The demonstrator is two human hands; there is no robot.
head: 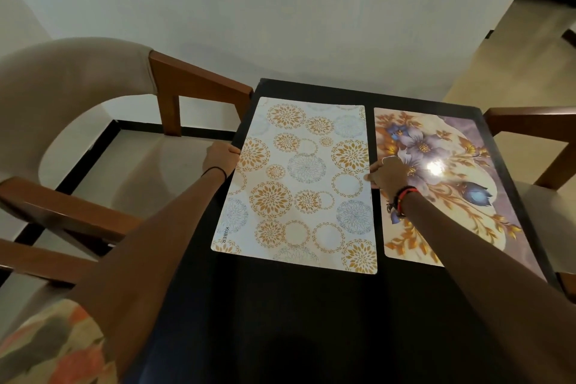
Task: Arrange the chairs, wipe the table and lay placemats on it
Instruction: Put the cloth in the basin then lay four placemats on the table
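**Q:** What lies on the surface?

**A:** Two placemats, side by side on the far half of the black rectangular table (280, 321). The white rectangular placemat with orange and grey leaf-circle medallions (299, 184) sits nearer the left edge. The glossy floral placemat with purple-blue flowers and gold leaves (452, 196) runs along the right edge and reaches toward the far right corner. A thin strip of black tabletop separates them.

**Q:** Any legible writing?

**A:** One word, "KUBER" (226, 234), printed in dark capitals near the white mat's near left corner and running along its left side.

**Q:** And the hands?

**A:** The left hand (218, 157) grips the white mat's left side at the table's left edge, thumb on top. The right hand (388, 173) pinches the same mat's right side, its curled fingers overlapping the floral mat's left margin. A black band circles the left wrist; red and black bands circle the right.

**Q:** The seating?

**A:** A brown wooden armchair with beige upholstery (193, 81) stands at the left edge. A second wooden chair (530, 117) stands at the right edge, only partly in view.
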